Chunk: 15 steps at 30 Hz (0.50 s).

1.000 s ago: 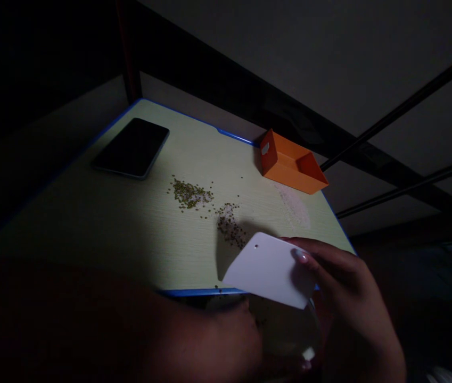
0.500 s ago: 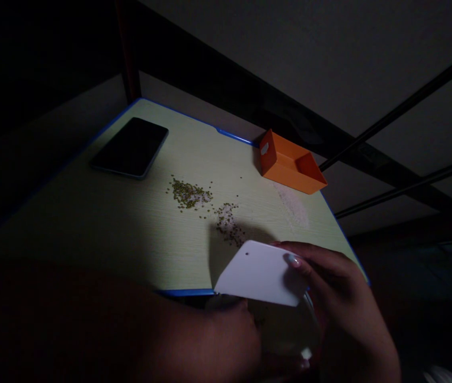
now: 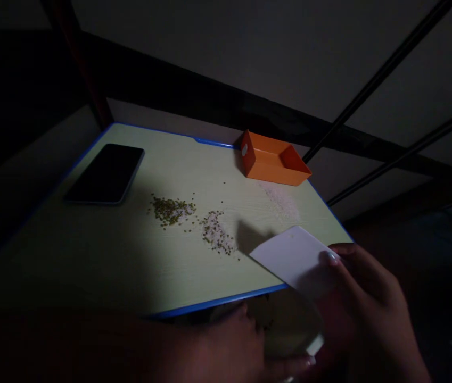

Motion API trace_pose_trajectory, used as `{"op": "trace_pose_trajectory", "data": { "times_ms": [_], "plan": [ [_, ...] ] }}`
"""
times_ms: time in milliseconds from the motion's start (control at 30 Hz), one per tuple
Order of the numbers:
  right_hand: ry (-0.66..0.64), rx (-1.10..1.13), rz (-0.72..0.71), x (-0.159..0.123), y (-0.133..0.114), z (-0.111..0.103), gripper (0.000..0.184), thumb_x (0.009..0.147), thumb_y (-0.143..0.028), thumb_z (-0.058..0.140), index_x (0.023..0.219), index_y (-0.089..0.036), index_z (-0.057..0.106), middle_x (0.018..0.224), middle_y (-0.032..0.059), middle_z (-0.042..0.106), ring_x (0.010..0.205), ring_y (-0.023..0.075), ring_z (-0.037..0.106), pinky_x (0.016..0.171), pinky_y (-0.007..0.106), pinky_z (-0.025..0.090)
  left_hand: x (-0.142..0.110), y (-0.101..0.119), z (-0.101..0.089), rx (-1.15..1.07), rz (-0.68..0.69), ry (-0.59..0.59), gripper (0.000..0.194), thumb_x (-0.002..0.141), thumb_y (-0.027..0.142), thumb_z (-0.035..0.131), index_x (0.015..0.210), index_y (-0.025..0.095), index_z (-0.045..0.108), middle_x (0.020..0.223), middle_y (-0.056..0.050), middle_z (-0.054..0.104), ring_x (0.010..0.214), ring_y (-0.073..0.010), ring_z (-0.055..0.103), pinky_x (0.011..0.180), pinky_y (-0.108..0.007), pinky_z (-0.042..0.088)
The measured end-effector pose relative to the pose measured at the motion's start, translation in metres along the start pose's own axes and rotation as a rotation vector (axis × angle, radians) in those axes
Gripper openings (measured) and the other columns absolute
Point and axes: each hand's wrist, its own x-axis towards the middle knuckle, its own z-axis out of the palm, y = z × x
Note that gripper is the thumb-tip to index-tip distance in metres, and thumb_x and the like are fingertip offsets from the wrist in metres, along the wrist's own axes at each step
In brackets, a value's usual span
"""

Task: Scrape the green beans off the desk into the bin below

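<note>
My right hand (image 3: 373, 298) is closed on a white plastic scraper (image 3: 289, 258), thumb on its face, tilted over the table's front edge. My left hand (image 3: 237, 340) is wrapped round a dim, see-through container (image 3: 292, 322) below that edge; a few dark grains show in it, and its full shape is lost in shadow. On the table, just left of the scraper, lies a small pile of white grains mixed with green beans (image 3: 215, 234). Farther left is a larger pile, mostly small green beans (image 3: 170, 210). A strip of white grains (image 3: 281, 202) lies beyond the scraper.
An orange open box (image 3: 271, 165) stands at the table's back right corner. A dark tablet (image 3: 108, 173) lies at the left. The pale table (image 3: 194, 271) has a blue rim (image 3: 218, 303). Dark bars (image 3: 381, 69) run along the wall behind.
The view has shifted and turned. My right hand has moved the scraper rightward, away from the mixed pile, uncovering its near end. My left hand still holds the container below the edge.
</note>
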Motion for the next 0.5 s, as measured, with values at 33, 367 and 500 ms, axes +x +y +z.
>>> {"op": "trace_pose_trajectory", "data": {
  "times_ms": [33, 367, 500],
  "plan": [
    [0.036, -0.016, -0.039, -0.004, 0.001, 0.0, 0.007, 0.087, -0.027, 0.066, 0.082, -0.022, 0.066, 0.069, 0.0003, 0.065, 0.059, 0.012, 0.062, 0.05, 0.016, 0.048, 0.0, 0.0, -0.001, 0.031, 0.003, -0.023, 0.057, 0.096, 0.039, 0.057, 0.149, 0.044, 0.038, 0.12, -0.008, 0.071, 0.098, -0.0291, 0.069, 0.091, -0.045, 0.047],
    [-0.111, -0.131, -0.464, -0.023, 0.017, -0.002, 0.022, 0.083, -0.013, 0.063, 0.097, -0.027, 0.073, 0.1, 0.0043, 0.079, 0.088, 0.0211, 0.076, 0.075, 0.032, 0.063, 0.001, -0.015, 0.006, 0.149, 0.121, -0.21, 0.065, 0.104, 0.04, 0.034, 0.159, 0.035, 0.0, 0.112, -0.015, 0.072, 0.092, -0.0313, 0.071, 0.084, -0.047, 0.052],
    [-0.164, -0.154, -0.42, -0.029, 0.023, -0.001, 0.022, 0.085, -0.02, 0.064, 0.101, -0.03, 0.074, 0.105, 0.0028, 0.079, 0.097, 0.0229, 0.075, 0.084, 0.039, 0.063, 0.001, -0.018, 0.01, 0.111, 0.112, -0.173, 0.065, 0.103, 0.041, 0.034, 0.158, 0.037, 0.0, 0.112, -0.014, 0.072, 0.09, -0.0322, 0.071, 0.081, -0.048, 0.054]
  ]
}}
